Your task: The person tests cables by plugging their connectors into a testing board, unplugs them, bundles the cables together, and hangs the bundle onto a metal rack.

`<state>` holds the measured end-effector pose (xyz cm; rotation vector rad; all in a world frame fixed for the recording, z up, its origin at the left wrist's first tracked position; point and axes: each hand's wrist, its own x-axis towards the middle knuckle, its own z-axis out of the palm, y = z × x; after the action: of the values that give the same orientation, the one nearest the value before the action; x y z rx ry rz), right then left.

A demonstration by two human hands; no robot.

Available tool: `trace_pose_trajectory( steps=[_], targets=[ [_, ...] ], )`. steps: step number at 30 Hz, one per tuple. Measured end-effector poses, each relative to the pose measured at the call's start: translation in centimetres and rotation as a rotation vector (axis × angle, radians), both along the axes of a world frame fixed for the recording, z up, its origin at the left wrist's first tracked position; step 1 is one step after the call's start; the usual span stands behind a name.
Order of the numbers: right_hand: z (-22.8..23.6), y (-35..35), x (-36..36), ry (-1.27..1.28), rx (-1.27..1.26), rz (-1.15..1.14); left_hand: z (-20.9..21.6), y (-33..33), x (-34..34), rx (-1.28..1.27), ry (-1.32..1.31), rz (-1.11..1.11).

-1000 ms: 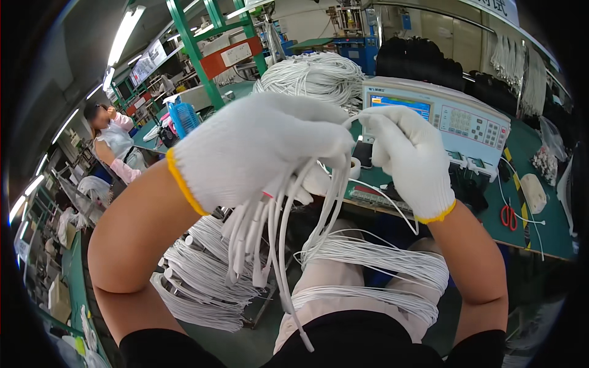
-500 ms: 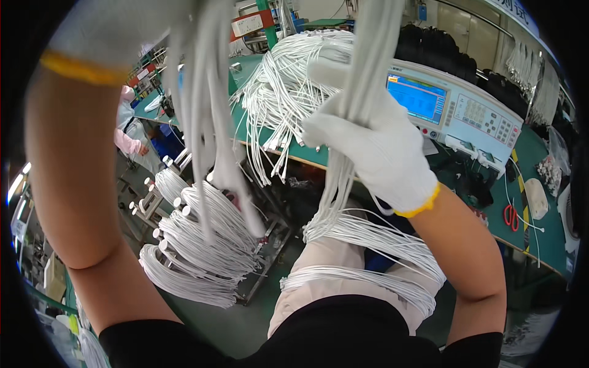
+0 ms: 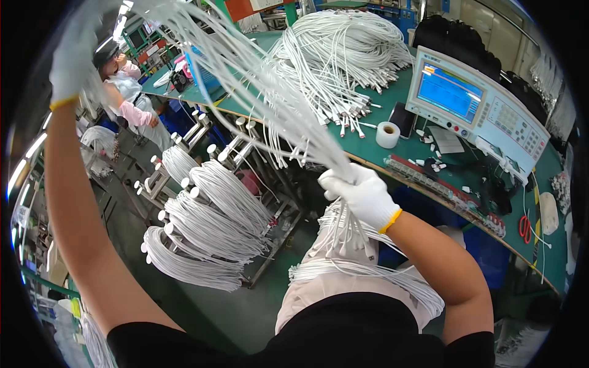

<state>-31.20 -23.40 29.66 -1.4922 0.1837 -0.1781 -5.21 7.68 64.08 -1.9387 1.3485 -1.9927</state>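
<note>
My right hand [image 3: 362,197], in a white glove with a yellow cuff, is closed round a bundle of white cables [image 3: 288,116]. Connector ends [image 3: 353,236] hang below this fist over my lap. From there the bundle arcs up and left to my raised left hand [image 3: 75,67], also gloved. That hand is smeared by motion, but the strands run into it and some dangle beside it, so it appears closed on them. Across my thighs lies another hank of white cables [image 3: 362,273].
A cable heap [image 3: 350,49] covers part of the green bench [image 3: 380,156], near a tape roll [image 3: 387,135], a tester with a blue screen [image 3: 451,92] and red scissors [image 3: 524,229]. Coiled cables hang on a pegged rack [image 3: 208,227] at left. A co-worker [image 3: 132,101] is beyond.
My left hand has swung outward to the left, drawing the cables into a long arc. My right hand has lowered towards my lap. The view has shifted, showing more of the bench.
</note>
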Motion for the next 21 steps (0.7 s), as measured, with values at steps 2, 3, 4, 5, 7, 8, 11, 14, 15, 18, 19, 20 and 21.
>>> trace_pose_trajectory(
  steps=[2, 3, 4, 5, 7, 8, 11, 14, 15, 18, 19, 20, 21],
  targets=[
    [-0.3, -0.5, 1.2, -0.026, 0.061, -0.079, -6.2, 0.0, 1.0, -0.27, 0.743, -0.042],
    [0.9, -0.1, 0.9, -0.078, 0.096, -0.11, -6.7, 2.6, 2.3, -0.107, 0.487, 0.09],
    [1.4, -0.3, 1.4, -0.097, 0.115, -0.172, -9.5, 3.9, 6.3, 0.05, 0.267, 0.189],
    [2.0, -0.5, 1.8, -0.119, 0.144, -0.223, -11.9, 3.4, 7.6, 0.049, 0.274, 0.187],
    [3.7, 0.0, 2.4, -0.138, 0.11, -0.196, -16.7, 3.4, 9.4, -0.368, 0.734, 0.091],
    [4.6, 0.4, 2.6, -0.164, 0.079, -0.165, -19.0, 3.8, 10.9, -0.424, 0.621, 0.103],
    [4.3, 2.0, 4.3, -0.205, -0.074, -0.092, -26.6, 6.0, 15.4, -0.335, 0.502, 0.422],
    [3.5, 2.9, 6.0, -0.248, -0.316, -0.023, -31.7, 7.8, 18.0, -0.035, 1.075, 0.974],
    [3.4, 3.2, 6.7, -0.349, -0.629, 0.179, -33.1, 9.2, 18.6, 0.101, 1.173, 1.032],
    [0.8, 4.1, 8.1, -0.228, -1.118, 0.498, -35.9, 6.9, 13.9, -0.096, 1.29, 0.801],
    [-0.1, 4.7, 8.2, -0.024, -1.271, 0.628, -37.1, 7.3, 12.1, -0.173, 1.346, 0.777],
    [-0.5, 4.7, 8.3, -0.023, -1.276, 0.635, -38.3, 7.4, 10.3, -0.042, 1.364, 0.808],
    [-1.0, 4.5, 8.3, -0.073, -1.244, 0.604, -39.3, 7.2, 8.3, 0.089, 1.379, 0.836]
  ],
)
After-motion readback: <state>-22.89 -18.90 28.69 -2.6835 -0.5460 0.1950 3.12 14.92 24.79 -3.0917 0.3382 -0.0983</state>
